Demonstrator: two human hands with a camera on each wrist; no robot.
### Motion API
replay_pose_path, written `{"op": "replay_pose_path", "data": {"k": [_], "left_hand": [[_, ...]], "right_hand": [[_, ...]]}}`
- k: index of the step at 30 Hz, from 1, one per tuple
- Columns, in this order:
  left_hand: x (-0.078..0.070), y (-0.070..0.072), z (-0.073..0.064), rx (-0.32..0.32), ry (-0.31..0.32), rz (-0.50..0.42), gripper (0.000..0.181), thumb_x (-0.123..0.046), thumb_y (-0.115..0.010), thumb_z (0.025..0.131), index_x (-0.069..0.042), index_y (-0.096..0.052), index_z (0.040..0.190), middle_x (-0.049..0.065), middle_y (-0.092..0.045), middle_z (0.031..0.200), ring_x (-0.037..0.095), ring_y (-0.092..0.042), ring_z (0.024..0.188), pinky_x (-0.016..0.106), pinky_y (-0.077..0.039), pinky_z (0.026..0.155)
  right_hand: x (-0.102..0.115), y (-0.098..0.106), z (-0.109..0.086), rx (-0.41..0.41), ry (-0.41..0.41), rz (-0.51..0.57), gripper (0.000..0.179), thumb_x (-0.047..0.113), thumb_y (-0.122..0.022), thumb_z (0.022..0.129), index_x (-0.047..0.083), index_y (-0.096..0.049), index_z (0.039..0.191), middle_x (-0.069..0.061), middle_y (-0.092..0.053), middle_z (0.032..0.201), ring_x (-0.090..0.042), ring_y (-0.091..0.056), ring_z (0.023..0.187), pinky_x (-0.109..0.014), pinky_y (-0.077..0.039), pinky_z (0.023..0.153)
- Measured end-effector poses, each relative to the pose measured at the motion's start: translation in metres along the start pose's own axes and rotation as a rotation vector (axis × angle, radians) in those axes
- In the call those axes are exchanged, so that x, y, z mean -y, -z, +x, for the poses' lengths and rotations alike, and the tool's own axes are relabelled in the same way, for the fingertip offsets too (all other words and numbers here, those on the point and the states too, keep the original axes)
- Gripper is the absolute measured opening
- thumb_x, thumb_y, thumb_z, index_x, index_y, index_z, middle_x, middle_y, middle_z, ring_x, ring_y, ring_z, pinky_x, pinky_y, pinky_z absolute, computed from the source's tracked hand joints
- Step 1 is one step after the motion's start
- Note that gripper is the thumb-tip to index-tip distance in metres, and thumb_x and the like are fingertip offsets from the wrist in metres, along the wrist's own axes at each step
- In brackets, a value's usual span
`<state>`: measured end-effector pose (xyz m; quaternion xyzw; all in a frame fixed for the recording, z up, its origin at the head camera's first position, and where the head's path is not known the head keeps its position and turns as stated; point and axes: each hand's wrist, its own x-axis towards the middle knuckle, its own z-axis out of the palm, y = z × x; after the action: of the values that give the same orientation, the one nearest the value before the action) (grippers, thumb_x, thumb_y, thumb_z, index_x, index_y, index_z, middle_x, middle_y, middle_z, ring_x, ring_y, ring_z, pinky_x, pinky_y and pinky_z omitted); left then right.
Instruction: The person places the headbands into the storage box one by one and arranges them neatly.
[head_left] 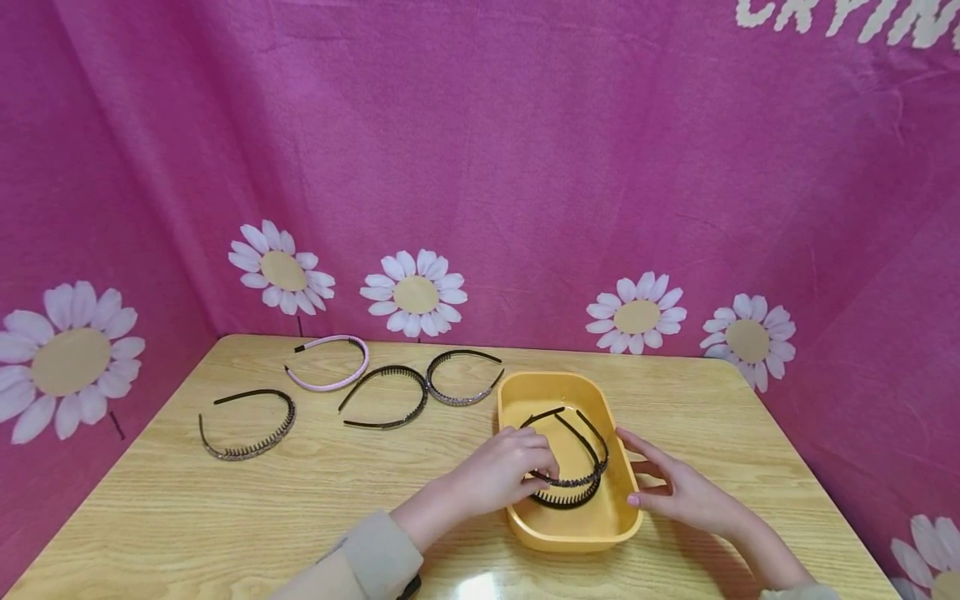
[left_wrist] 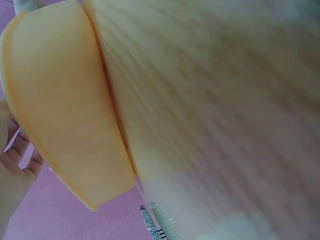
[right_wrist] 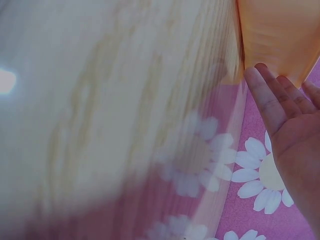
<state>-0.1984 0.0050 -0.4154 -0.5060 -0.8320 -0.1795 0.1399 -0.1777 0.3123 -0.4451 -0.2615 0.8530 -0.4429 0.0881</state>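
Note:
A yellow plastic bin (head_left: 576,542) stands on the table, right of centre in the head view. Inside it lie dark headbands, one a black headband with comb teeth (head_left: 567,502). My left hand (head_left: 504,468) reaches over the bin's left rim, fingers curled and pinching the left part of a dark beaded headband (head_left: 577,482). Its fingertips are partly hidden. Against the bin's right side rests my right hand (head_left: 686,492), fingers extended at the rim and outer wall. The right wrist view shows the straight fingers (right_wrist: 270,100) close along that wall.
Left of the bin, several headbands lie apart on the wooden table (head_left: 315,508): a lilac headband (head_left: 330,387), a black headband (head_left: 423,398), a sparkly headband (head_left: 461,401) and another sparkly headband (head_left: 262,448). A pink cloth (head_left: 525,183) with daisies hangs behind the table.

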Motion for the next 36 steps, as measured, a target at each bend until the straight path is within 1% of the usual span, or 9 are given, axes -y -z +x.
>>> {"op": "replay_pose_path", "data": {"k": [2, 7, 10, 14, 21, 26, 31, 36], "left_hand": [[0.001, -0.002, 0.001, 0.012, -0.003, 0.014, 0.014, -0.023, -0.073, 0.080, -0.022, -0.069, 0.093, -0.013, -0.063, 0.092, 0.002, -0.055, 0.091, 0.016, -0.040, 0.086], [0.004, -0.006, 0.003, 0.024, -0.020, 0.013, 0.013, -0.022, -0.075, 0.079, -0.022, -0.069, 0.090, -0.013, -0.062, 0.087, 0.000, -0.054, 0.085, 0.014, -0.040, 0.082], [0.004, -0.008, 0.004, 0.042, -0.031, 0.009, 0.013, -0.020, -0.075, 0.078, -0.022, -0.068, 0.089, -0.013, -0.062, 0.085, -0.001, -0.053, 0.082, 0.013, -0.040, 0.078], [0.005, -0.010, 0.007, 0.072, -0.030, 0.004, 0.012, -0.021, -0.075, 0.077, -0.023, -0.067, 0.086, -0.014, -0.060, 0.082, -0.003, -0.051, 0.078, 0.011, -0.039, 0.076], [0.006, -0.012, 0.015, 0.145, -0.003, -0.053, 0.014, -0.018, -0.076, 0.075, -0.024, -0.066, 0.082, -0.016, -0.057, 0.077, -0.006, -0.048, 0.074, 0.008, -0.037, 0.072], [0.005, -0.015, 0.021, 0.218, 0.037, -0.084, 0.015, -0.018, -0.077, 0.075, -0.024, -0.065, 0.080, -0.015, -0.057, 0.075, -0.006, -0.048, 0.072, 0.009, -0.038, 0.070], [0.002, -0.017, 0.025, 0.275, 0.084, -0.089, 0.017, -0.018, -0.079, 0.074, -0.024, -0.064, 0.079, -0.015, -0.055, 0.074, -0.006, -0.047, 0.070, 0.008, -0.036, 0.065], [-0.001, -0.015, 0.027, 0.304, 0.101, -0.084, 0.017, -0.016, -0.079, 0.073, -0.023, -0.064, 0.078, -0.015, -0.055, 0.071, -0.006, -0.046, 0.066, 0.007, -0.035, 0.063]], "right_hand": [[0.000, 0.000, 0.000, 0.002, 0.006, 0.009, 0.078, 0.012, -0.066, 0.087, 0.007, -0.020, 0.150, -0.025, -0.025, 0.150, -0.002, -0.051, 0.117, -0.025, -0.051, 0.086], [0.000, 0.000, 0.000, 0.004, 0.006, 0.011, 0.078, 0.013, -0.066, 0.087, 0.007, -0.020, 0.150, -0.024, -0.025, 0.150, 0.003, -0.049, 0.116, -0.024, -0.051, 0.086], [0.000, 0.000, 0.000, 0.006, 0.001, 0.014, 0.078, 0.013, -0.066, 0.087, 0.008, -0.020, 0.150, -0.023, -0.025, 0.150, 0.004, -0.049, 0.116, -0.023, -0.051, 0.086], [0.000, 0.001, 0.000, 0.009, 0.000, 0.016, 0.077, 0.013, -0.066, 0.088, 0.008, -0.020, 0.150, -0.023, -0.026, 0.150, 0.004, -0.049, 0.116, -0.023, -0.051, 0.086], [0.000, 0.001, 0.000, -0.001, 0.013, 0.000, 0.077, 0.012, -0.066, 0.087, 0.006, -0.021, 0.149, -0.024, -0.027, 0.149, 0.003, -0.049, 0.116, -0.024, -0.052, 0.085], [0.000, 0.000, 0.000, -0.004, 0.014, -0.003, 0.077, 0.013, -0.066, 0.087, 0.007, -0.021, 0.149, -0.023, -0.027, 0.149, 0.002, -0.050, 0.116, -0.024, -0.052, 0.085], [0.000, -0.001, 0.000, -0.004, 0.016, 0.003, 0.077, 0.012, -0.066, 0.087, 0.008, -0.021, 0.150, -0.024, -0.027, 0.149, 0.001, -0.050, 0.117, -0.024, -0.052, 0.085], [0.000, -0.001, 0.000, -0.002, 0.017, 0.009, 0.077, 0.011, -0.066, 0.087, 0.007, -0.021, 0.150, -0.024, -0.027, 0.150, -0.001, -0.050, 0.117, -0.025, -0.052, 0.086]]}}
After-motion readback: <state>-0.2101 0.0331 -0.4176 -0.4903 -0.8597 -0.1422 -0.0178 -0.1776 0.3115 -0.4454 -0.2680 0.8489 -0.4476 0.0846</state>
